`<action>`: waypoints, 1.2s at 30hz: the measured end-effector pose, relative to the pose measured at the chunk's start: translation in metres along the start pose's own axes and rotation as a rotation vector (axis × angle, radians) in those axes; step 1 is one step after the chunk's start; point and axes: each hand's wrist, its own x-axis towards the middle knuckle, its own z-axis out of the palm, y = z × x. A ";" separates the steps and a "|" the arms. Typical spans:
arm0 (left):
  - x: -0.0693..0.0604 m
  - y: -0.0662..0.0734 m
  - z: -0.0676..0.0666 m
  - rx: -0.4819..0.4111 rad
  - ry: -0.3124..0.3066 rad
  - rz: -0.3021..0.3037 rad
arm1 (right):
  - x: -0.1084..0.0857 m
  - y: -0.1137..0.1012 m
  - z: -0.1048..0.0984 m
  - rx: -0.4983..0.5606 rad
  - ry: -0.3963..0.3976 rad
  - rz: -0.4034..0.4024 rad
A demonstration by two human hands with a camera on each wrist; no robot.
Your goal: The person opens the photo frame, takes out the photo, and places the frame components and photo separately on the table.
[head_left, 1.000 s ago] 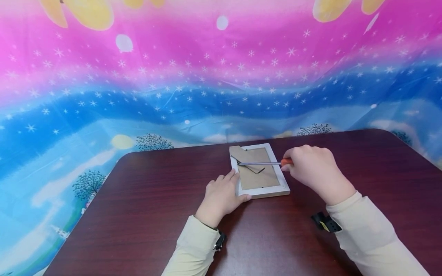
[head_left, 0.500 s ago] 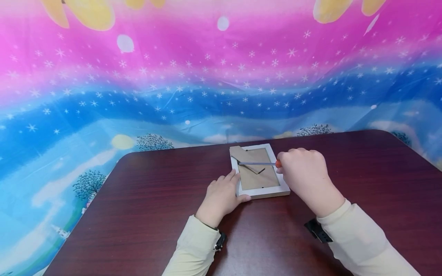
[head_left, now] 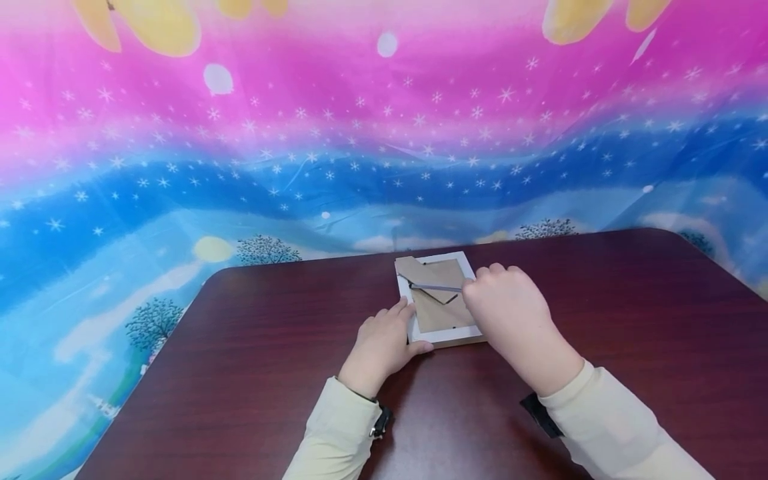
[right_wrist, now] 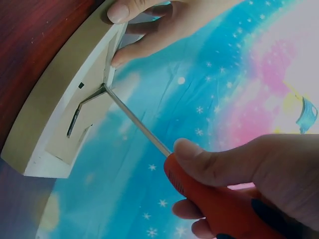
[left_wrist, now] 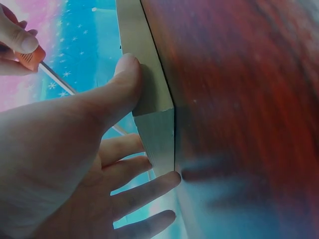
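Note:
A picture frame [head_left: 444, 338] lies back-up on the table, with a white rim and brown backing board [right_wrist: 59, 145]. Its brown stand leg [head_left: 414, 268] slants over the back. My left hand [head_left: 379, 343] braces the near left corner, thumb on the near side, fingers spread and fairly straight along the left side. In my right hand [head_left: 510, 320] I grip a screwdriver by its orange handle [right_wrist: 212, 199]. The metal shaft [right_wrist: 137, 122] reaches across the frame to the left rim, near the stand's hinge. What the tip touches is too small to tell. A thin dark bent strip [right_wrist: 75, 119] also shows on the back.
The dark red-brown wooden table [head_left: 270, 373] extends around the frame. Behind it hangs a pink and blue snowflake cloth [head_left: 360, 133]. Black straps sit on both wrists, by the pale sleeves.
My right hand has moved left and slightly down with the screwdriver, so it now covers the frame's right edge and hides the handle in the head view. The left hand stays nearly still.

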 end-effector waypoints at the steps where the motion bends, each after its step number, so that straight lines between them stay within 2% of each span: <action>1: 0.000 0.000 0.000 -0.002 0.001 0.003 | 0.001 -0.001 -0.001 -0.019 0.002 -0.016; 7: 0.001 -0.003 -0.001 -0.026 0.009 0.016 | 0.005 -0.007 -0.002 -0.102 0.055 -0.074; 11: 0.003 -0.007 -0.001 -0.051 -0.003 0.012 | 0.011 -0.008 -0.004 -0.183 0.082 -0.144; 14: 0.003 -0.007 -0.002 -0.057 -0.013 0.013 | 0.015 -0.010 -0.006 -0.294 0.096 -0.211; 21: 0.001 -0.006 -0.003 -0.043 0.007 0.034 | 0.018 -0.025 -0.009 -0.636 0.138 -0.367; 25: 0.001 -0.005 -0.003 -0.035 0.019 0.041 | 0.021 -0.036 -0.011 -0.757 0.161 -0.426; 32: 0.002 -0.004 -0.005 0.004 0.021 0.041 | 0.020 -0.050 -0.013 -0.829 0.170 -0.526; 36: 0.002 -0.004 -0.004 0.015 -0.004 0.021 | 0.019 -0.054 -0.012 -0.834 0.168 -0.544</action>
